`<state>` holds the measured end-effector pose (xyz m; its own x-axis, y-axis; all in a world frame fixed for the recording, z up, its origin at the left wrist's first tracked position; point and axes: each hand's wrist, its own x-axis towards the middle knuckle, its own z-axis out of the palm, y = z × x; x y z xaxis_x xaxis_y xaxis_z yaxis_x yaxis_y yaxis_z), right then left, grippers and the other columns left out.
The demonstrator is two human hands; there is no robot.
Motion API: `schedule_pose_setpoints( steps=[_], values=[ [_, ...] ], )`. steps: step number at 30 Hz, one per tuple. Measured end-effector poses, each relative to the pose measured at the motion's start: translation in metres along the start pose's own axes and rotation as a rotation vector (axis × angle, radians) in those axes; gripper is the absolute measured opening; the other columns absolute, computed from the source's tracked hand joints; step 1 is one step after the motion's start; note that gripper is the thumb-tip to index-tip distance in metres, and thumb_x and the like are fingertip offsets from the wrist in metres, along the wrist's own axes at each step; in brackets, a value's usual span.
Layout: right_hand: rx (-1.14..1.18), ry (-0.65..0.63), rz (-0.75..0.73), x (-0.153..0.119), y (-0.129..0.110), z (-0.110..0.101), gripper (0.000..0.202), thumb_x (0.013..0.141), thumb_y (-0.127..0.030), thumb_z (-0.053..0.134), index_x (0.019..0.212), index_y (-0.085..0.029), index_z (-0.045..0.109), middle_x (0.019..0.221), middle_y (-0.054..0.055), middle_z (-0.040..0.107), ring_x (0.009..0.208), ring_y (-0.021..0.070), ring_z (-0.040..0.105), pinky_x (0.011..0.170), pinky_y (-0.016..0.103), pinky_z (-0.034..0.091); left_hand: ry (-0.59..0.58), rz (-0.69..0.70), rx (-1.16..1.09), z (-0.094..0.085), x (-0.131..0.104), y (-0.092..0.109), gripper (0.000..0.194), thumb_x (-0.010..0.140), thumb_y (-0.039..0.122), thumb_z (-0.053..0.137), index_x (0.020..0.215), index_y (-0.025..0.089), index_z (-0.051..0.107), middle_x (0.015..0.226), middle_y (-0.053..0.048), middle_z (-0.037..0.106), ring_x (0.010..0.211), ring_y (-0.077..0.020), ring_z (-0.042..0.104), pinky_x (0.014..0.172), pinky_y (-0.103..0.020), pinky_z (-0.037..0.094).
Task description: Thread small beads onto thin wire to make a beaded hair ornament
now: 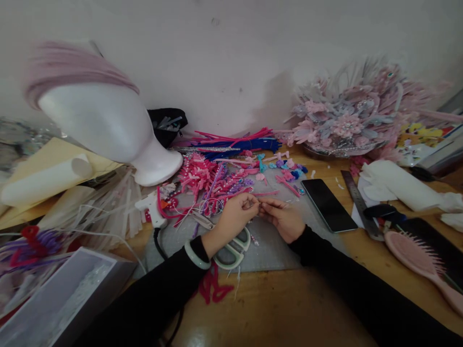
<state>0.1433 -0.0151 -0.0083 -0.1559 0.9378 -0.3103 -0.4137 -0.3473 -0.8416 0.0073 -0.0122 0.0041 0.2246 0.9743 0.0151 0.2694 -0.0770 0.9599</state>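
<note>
Pinching one small piece (259, 205) between their fingertips, the two hands meet above the single grey mat (285, 255) on the counter (289, 303). The left hand (238, 214) has thumb and forefinger pressed together, and the right hand (284, 219) grips from the other side with its fingers curled in; the piece is too small and covered to make out its form. One bracelet (197, 255) rings the left wrist. One pair of scissors (235, 251) lies partly under the left forearm, its two handle loops toward the near edge, and one glue gun (155, 210) sits to its left. Beyond the hands are pink, purple and blue fuzzy pieces (198, 176), too many and too tangled to count, with one bundle of blue stems (242, 148) behind them. To the right lie one phone (329, 205), one metal ruler (361, 205) and one pink hairbrush (412, 250). One white foam head (101, 120) tilts at far left, wrapped in one pink cloth (77, 70), near one black pouch (166, 126). One large flower arrangement (347, 118) stands at far right, and one open box (54, 294) is at near left.
</note>
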Motion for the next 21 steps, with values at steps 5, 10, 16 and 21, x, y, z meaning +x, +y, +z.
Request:
schedule_pose_setpoints(
  steps=[5, 10, 16, 21],
  values=[
    [0.085, -0.022, 0.034, -0.0003, 0.0013, -0.0016, 0.014, 0.055, -0.016, 0.07, 0.068, -0.018, 0.067, 0.068, 0.0, 0.066, 0.062, 0.0089, 0.059, 0.072, 0.027, 0.051, 0.015, -0.003, 0.019, -0.0004, -0.0002, 0.0, 0.011, 0.069, 0.023, 0.049, 0.069, 0.013, 0.054, 0.049, 0.005, 0.041, 0.047, -0.006, 0.037, 0.044, -0.017, 0.028],
    [0.105, 0.0, 0.078, -0.0002, -0.0018, -0.0019, 0.011, 0.058, -0.012, 0.068, 0.067, -0.018, 0.067, 0.065, -0.001, 0.066, 0.06, 0.0075, 0.059, 0.068, 0.022, 0.051, 0.009, -0.01, 0.014, -0.001, -0.0006, 0.0032, 0.011, 0.069, 0.023, 0.05, 0.067, 0.013, 0.053, 0.048, 0.006, 0.037, 0.046, -0.0052, 0.033, 0.043, -0.017, 0.025],
    [0.076, -0.021, 0.068, 0.0005, -0.0006, -0.004, 0.01, 0.059, -0.014, 0.067, 0.068, -0.019, 0.066, 0.066, -0.001, 0.065, 0.061, 0.0082, 0.059, 0.067, 0.024, 0.051, -0.013, -0.02, -0.03, -0.0003, 0.0001, 0.003, 0.013, 0.07, 0.024, 0.049, 0.069, 0.012, 0.053, 0.049, 0.006, 0.039, 0.046, -0.0049, 0.033, 0.044, -0.017, 0.025],
    [0.066, -0.031, 0.059, 0.0012, -0.002, -0.0032, 0.009, 0.06, -0.015, 0.066, 0.068, -0.019, 0.065, 0.062, -0.002, 0.063, 0.057, 0.0075, 0.058, 0.061, 0.022, 0.051, -0.023, -0.022, -0.02, -0.0003, 0.0004, 0.0026, 0.011, 0.069, 0.023, 0.05, 0.07, 0.013, 0.054, 0.05, 0.006, 0.04, 0.047, -0.005, 0.034, 0.045, -0.017, 0.026]
  ],
)
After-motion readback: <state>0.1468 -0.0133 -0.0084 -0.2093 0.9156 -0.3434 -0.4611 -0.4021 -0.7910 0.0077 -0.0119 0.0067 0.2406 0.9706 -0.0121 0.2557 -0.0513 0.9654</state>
